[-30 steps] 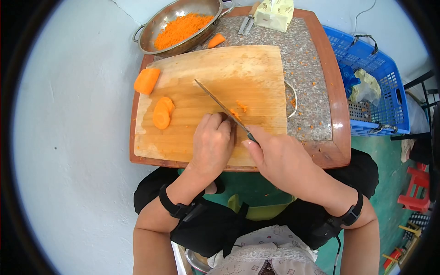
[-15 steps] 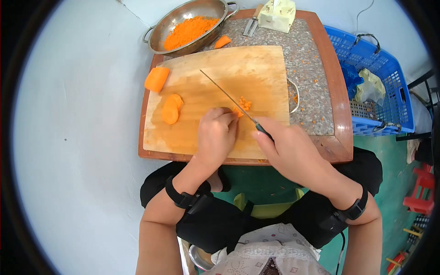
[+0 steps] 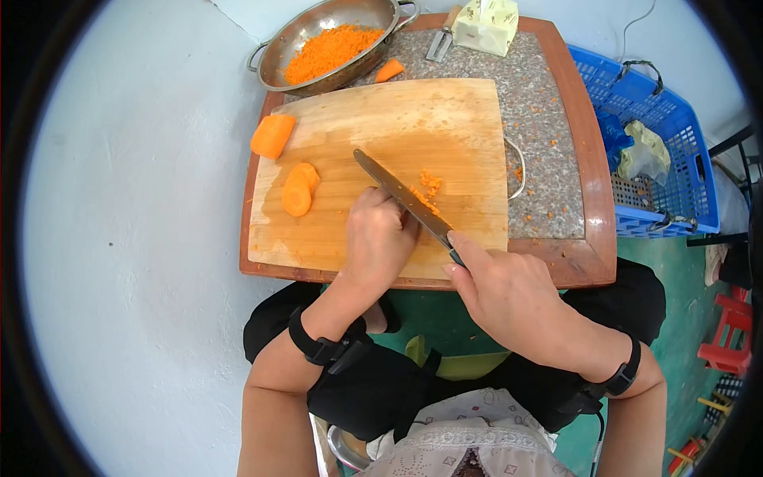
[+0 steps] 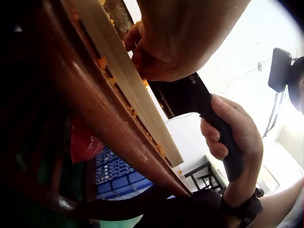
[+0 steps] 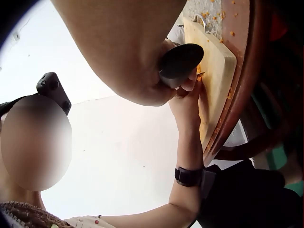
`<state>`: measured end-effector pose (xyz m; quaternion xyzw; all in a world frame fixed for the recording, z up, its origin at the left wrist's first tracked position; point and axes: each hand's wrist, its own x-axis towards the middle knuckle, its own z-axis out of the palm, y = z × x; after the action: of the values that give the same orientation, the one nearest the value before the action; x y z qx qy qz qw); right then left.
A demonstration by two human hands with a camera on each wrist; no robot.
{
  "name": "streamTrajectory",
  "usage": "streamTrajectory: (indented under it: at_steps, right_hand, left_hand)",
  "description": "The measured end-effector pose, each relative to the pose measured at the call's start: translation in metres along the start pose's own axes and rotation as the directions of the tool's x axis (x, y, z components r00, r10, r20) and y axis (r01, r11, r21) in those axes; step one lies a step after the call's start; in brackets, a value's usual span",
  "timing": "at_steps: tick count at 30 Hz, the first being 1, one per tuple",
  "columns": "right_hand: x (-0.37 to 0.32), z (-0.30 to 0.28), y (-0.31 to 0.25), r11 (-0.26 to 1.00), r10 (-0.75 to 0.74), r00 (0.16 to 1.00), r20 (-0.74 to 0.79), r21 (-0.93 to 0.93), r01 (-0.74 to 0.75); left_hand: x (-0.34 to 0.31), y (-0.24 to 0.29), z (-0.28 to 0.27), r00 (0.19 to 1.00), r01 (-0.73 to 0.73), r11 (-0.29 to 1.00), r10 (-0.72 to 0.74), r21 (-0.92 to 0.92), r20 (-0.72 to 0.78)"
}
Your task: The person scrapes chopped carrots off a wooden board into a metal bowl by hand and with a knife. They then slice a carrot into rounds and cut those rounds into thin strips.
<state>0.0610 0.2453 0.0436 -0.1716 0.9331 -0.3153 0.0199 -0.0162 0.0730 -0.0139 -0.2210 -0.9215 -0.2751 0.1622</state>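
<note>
In the head view, my right hand [image 3: 517,298] grips the dark handle of a kitchen knife [image 3: 401,195]. Its blade slants across the wooden cutting board [image 3: 310,238], leaning so its flat face shows. My left hand [image 3: 380,234] has its fingers curled against the near side of the blade, over a carrot piece mostly hidden beneath them. Just beyond the blade lie finely cut carrot bits [image 3: 431,183]. Two overlapping carrot slices [image 3: 297,197] rest left of the left hand, and a thick carrot chunk [image 3: 273,137] sits at the board's left edge. The left wrist view shows the knife handle [image 4: 225,147] in the right fist.
Behind the board stands a two-handled metal pan [image 3: 274,60] with chopped carrot inside. Near it are a carrot end [image 3: 389,70], a flat metal tool [image 3: 439,45] and a paper tissue pack [image 3: 486,28]. A blue plastic basket [image 3: 675,119] is right of the table, a red stool [image 3: 727,334] farther down.
The knife has gone from nearly edge-on to leaning over, and its tip has come nearer. More cut carrot bits now lie beyond the blade than a second ago. The left hand stays beside the blade.
</note>
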Motion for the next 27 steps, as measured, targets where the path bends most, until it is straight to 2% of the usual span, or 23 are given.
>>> streamTrajectory:
  at_steps: [8, 11, 14, 18, 24, 27]
  right_hand:
    - [0.027, 0.007, 0.003, 0.999, 0.025, 0.999, 0.038, -0.041, -0.023]
    - [0.038, 0.009, 0.016, 0.996, 0.048, 0.999, -0.002, 0.074, -0.048]
    - [0.038, -0.001, 0.027, 0.94, 0.127, 0.992, 0.01, 0.316, -0.124]
    - [0.024, -0.005, 0.02, 0.971, 0.072, 0.993, -0.089, 0.233, -0.049]
    - [0.01, -0.007, 0.003, 0.99, 0.075, 0.997, 0.012, 0.115, -0.076]
    - [0.006, -0.005, 0.002, 0.996, 0.037, 0.999, 0.004, 0.077, -0.037]
  left_hand:
    - [0.0, 0.001, 0.0, 0.999, 0.0, 1.0, -0.001, 0.025, 0.036]
    - [0.001, -0.001, 0.001, 0.999, -0.044, 0.999, 0.044, 0.006, -0.001]
    - [0.0, -0.002, 0.001, 0.998, -0.062, 0.998, 0.062, -0.011, -0.031]
    - [-0.001, -0.003, 0.001, 1.0, -0.021, 1.0, 0.021, -0.008, -0.009]
    - [0.001, 0.001, 0.001, 0.999, -0.023, 1.0, 0.023, -0.014, -0.034]
    - [0.001, 0.0, 0.001, 1.0, -0.014, 1.0, 0.013, -0.023, -0.016]
